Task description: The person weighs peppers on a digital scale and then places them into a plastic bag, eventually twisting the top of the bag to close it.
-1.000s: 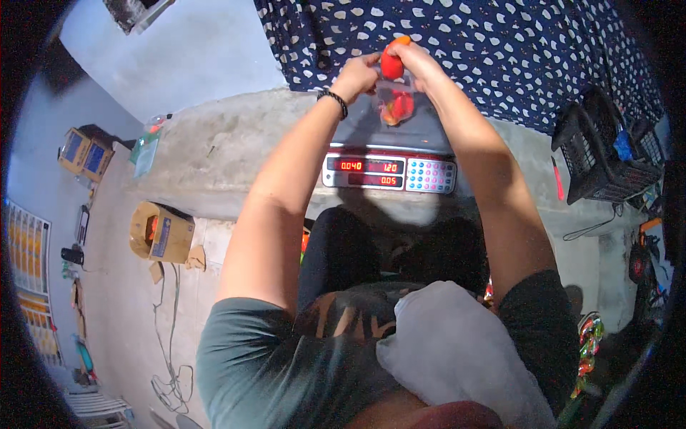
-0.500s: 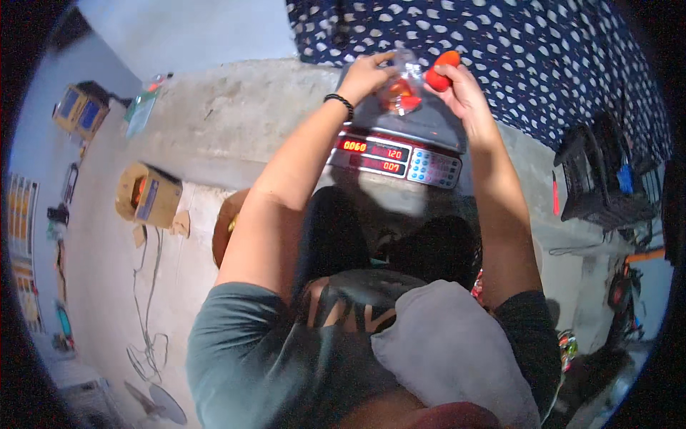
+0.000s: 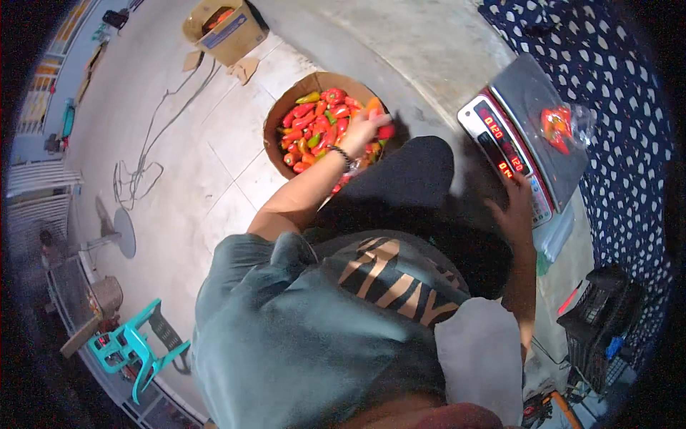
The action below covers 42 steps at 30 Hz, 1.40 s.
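Observation:
Over a round-sided cardboard box (image 3: 275, 118) full of red, orange, yellow and green peppers (image 3: 314, 132), my left hand (image 3: 363, 134) closes on a red pepper (image 3: 386, 132); motion blurs it a little, and an orange pepper (image 3: 374, 109) shows beside its fingers. To the right, my right hand (image 3: 516, 211) lies with fingers apart at the front panel of a digital scale (image 3: 480, 107). Its fingertips are beside the lit red display and the keys. On the scale's grey pan rests a clear plastic bag (image 3: 584, 125) with red peppers (image 3: 556, 129) in it.
Clear plastic bags (image 3: 557, 236) lie by the scale's near end. Black crates (image 3: 600, 322) stand at the lower right, and a patterned dark cloth (image 3: 622, 143) hangs beyond the scale. Another cardboard box (image 3: 232, 43) and a teal chair (image 3: 143, 347) are on the left.
My view has turned left. My left hand has left the bag and moved to the box of peppers. My right hand no longer holds its red pepper and is now by the scale's panel.

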Available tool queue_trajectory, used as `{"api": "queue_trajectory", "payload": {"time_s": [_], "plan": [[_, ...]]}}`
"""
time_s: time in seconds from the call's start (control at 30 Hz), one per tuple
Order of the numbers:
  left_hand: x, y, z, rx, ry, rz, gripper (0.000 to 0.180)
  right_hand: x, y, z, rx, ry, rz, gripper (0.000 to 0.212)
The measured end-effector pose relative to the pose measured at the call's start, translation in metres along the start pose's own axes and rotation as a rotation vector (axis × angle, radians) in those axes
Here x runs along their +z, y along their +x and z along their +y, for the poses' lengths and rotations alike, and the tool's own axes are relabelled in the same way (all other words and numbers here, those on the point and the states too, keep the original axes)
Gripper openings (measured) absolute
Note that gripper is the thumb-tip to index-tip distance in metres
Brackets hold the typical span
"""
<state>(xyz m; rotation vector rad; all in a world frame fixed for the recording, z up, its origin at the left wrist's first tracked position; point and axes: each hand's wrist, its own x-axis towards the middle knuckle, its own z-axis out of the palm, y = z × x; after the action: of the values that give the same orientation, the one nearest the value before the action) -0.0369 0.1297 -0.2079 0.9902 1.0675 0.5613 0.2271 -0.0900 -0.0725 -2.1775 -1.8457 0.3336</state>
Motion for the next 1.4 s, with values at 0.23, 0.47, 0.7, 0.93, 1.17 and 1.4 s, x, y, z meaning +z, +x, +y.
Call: {"api": "queue_trajectory", "payload": {"time_s": [0.23,0.47,0.7,0.93,1.17,1.4], "plan": [[-0.135,0.058,-0.11,-0.443,1.02,0.457,0.056,0.041,-0.114,0.103,0.371,-0.246,-0.065,0.06],[-0.14,0.127,-0.108,-0.423,1.113,0.487,0.037,0.082,-0.153,0.113,0.806,-0.06,0.103,0.047],[-0.107,0.185,-0.147,0.083,1.404,0.314,0.032,0.084,-0.136,0.121,0.748,-0.097,0.113,0.043],[-0.058,0.188,-0.142,0.21,1.665,0.092,0.054,0.082,-0.138,0.118,0.814,-0.028,0.107,0.045],[-0.014,0.165,-0.16,0.102,1.748,-0.231,0.049,0.074,-0.125,0.099,0.89,0.042,0.092,0.04],[-0.079,0.118,-0.162,0.098,0.511,0.147,0.044,0.078,-0.119,0.115,0.638,0.262,0.249,0.037]]}}
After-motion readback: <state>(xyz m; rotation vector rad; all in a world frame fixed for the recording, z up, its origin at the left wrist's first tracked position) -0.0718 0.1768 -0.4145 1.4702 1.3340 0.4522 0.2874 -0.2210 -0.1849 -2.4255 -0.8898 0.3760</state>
